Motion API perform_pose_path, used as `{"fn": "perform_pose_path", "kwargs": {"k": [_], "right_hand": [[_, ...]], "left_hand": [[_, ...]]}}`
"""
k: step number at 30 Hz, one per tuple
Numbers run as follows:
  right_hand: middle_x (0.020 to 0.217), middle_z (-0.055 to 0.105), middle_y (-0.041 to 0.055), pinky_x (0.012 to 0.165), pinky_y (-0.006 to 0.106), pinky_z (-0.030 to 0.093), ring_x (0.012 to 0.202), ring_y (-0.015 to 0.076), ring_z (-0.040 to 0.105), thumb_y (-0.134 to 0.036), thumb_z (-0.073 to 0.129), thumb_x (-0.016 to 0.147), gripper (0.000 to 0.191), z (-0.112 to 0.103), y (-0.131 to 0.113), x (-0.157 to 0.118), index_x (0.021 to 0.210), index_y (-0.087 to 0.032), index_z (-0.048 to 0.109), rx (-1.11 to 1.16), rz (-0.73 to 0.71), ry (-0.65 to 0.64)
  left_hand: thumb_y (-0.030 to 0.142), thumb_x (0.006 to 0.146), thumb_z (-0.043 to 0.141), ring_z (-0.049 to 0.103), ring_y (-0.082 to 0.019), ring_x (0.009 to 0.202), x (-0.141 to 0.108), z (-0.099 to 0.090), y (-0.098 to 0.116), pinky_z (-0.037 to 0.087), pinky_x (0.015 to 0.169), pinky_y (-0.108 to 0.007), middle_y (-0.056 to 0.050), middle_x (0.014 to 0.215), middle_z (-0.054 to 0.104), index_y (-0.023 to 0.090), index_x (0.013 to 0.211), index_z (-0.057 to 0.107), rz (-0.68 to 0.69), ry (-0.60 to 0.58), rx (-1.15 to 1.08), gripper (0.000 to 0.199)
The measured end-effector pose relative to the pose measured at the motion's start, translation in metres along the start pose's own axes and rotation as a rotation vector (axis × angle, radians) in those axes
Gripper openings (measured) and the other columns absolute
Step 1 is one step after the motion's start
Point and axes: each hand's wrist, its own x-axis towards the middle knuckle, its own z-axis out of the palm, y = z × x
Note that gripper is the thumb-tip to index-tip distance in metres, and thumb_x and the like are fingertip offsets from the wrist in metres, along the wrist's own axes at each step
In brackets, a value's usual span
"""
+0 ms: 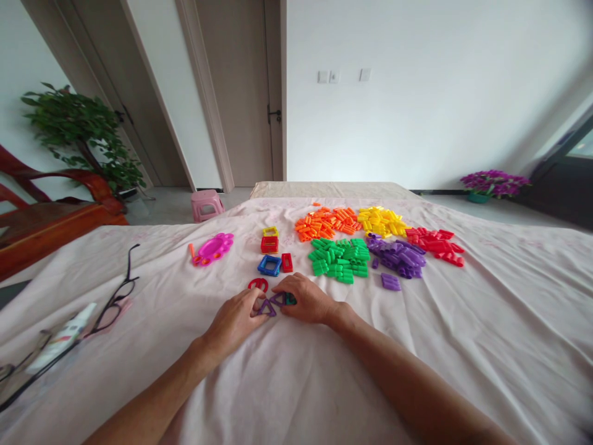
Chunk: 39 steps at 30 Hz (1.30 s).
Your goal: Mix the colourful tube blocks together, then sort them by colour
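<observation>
My left hand [238,315] pinches a purple triangle frame [272,311] low over the cloth, fingers at its left side. Close beside it, my right hand [304,298] is closed around a second purple triangle frame [278,295] and a teal piece [290,299], mostly hidden by the fingers. Just beyond the hands lies a red round frame [258,282]. Farther off are blue square frames [269,273], a red rectangular frame [287,271], red square frames [269,252] and yellow square frames [270,232].
Heaps of orange tubes [324,222], yellow tubes [382,221], red tubes [438,244], green tubes [340,256] and purple tubes [398,254] lie on the pale tablecloth [352,383]. A pink tray [210,250], eyeglasses [109,315] and a white tube [69,334] are at left.
</observation>
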Motion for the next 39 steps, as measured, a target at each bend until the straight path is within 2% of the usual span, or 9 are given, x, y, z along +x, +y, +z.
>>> {"fn": "perform_pose_path", "kwargs": {"k": [4,8,12,15,17,20,27,32,39], "right_hand": [[0.102,0.072,0.008,0.094,0.033,0.045,0.099,0.023,0.064,-0.014,0.068,0.073,0.037,-0.003,-0.002,0.0,0.11,-0.018,0.071,-0.033,0.01,-0.005],[0.106,0.072,0.0084,0.093,0.033,0.046,0.101,0.0231,0.063,-0.016,0.069,0.075,0.043,-0.007,-0.002,0.0,0.118,-0.018,0.068,-0.023,-0.004,-0.031],[0.109,0.072,0.0047,0.095,0.031,0.045,0.103,0.0214,0.064,-0.015,0.07,0.078,0.041,-0.008,0.0,-0.001,0.118,-0.022,0.067,0.01,-0.044,-0.069],[0.113,0.071,0.0066,0.092,0.031,0.046,0.104,0.0222,0.063,-0.018,0.074,0.076,0.048,-0.006,0.0,-0.003,0.123,-0.021,0.064,-0.028,0.029,-0.026],[0.109,0.07,0.0081,0.088,0.032,0.048,0.101,0.0227,0.063,-0.022,0.076,0.075,0.05,-0.004,-0.002,-0.004,0.123,-0.018,0.063,-0.088,0.093,0.012],[0.097,0.072,0.0064,0.085,0.032,0.047,0.094,0.0221,0.062,-0.022,0.074,0.078,0.038,-0.004,-0.003,-0.004,0.115,-0.019,0.066,-0.185,0.124,0.022],[0.098,0.071,0.0041,0.083,0.033,0.04,0.096,0.021,0.059,-0.019,0.066,0.087,0.026,-0.008,-0.001,-0.003,0.112,-0.025,0.071,-0.295,0.067,-0.024],[0.103,0.069,0.0024,0.084,0.032,0.038,0.097,0.0194,0.057,-0.013,0.061,0.088,0.032,-0.01,-0.006,-0.003,0.114,-0.029,0.071,-0.276,0.048,-0.041],[0.106,0.07,0.0033,0.091,0.034,0.039,0.103,0.02,0.059,-0.009,0.057,0.087,0.034,-0.003,-0.003,-0.004,0.112,-0.028,0.071,-0.203,-0.002,-0.021]], "left_hand": [[0.027,0.081,0.067,0.069,-0.019,0.091,0.0,-0.002,0.003,0.047,0.077,-0.027,-0.005,0.106,0.071,0.021,0.11,0.063,-0.024,-0.035,0.063,0.031],[0.036,0.083,0.066,0.066,-0.022,0.104,-0.002,0.0,0.008,0.047,0.083,-0.029,-0.006,0.115,0.067,0.023,0.115,0.063,-0.027,-0.067,0.174,0.034],[0.039,0.085,0.063,0.065,-0.023,0.103,-0.002,0.002,0.013,0.046,0.081,-0.03,-0.007,0.11,0.064,0.024,0.113,0.064,-0.025,-0.079,0.231,0.032],[0.037,0.085,0.062,0.065,-0.022,0.102,-0.002,0.003,0.013,0.046,0.08,-0.029,-0.006,0.11,0.064,0.024,0.11,0.064,-0.012,-0.063,0.226,0.028],[0.036,0.085,0.062,0.065,-0.022,0.1,-0.002,0.002,0.014,0.046,0.079,-0.029,-0.006,0.111,0.064,0.024,0.109,0.064,-0.016,-0.054,0.21,0.027],[0.035,0.085,0.061,0.066,-0.021,0.098,-0.003,0.001,0.016,0.045,0.079,-0.028,-0.006,0.112,0.064,0.024,0.108,0.064,-0.036,-0.046,0.199,0.025],[0.032,0.085,0.061,0.066,-0.021,0.099,-0.003,0.003,0.017,0.046,0.081,-0.028,-0.005,0.113,0.066,0.024,0.107,0.065,-0.043,-0.046,0.198,0.024],[0.031,0.086,0.061,0.064,-0.023,0.111,0.0,0.005,0.009,0.047,0.088,-0.03,-0.008,0.125,0.064,0.023,0.121,0.061,-0.052,-0.013,0.206,0.036],[0.034,0.087,0.06,0.066,-0.022,0.105,0.001,0.006,0.007,0.047,0.082,-0.028,-0.006,0.116,0.066,0.025,0.114,0.064,-0.044,-0.026,0.242,0.028]]}}
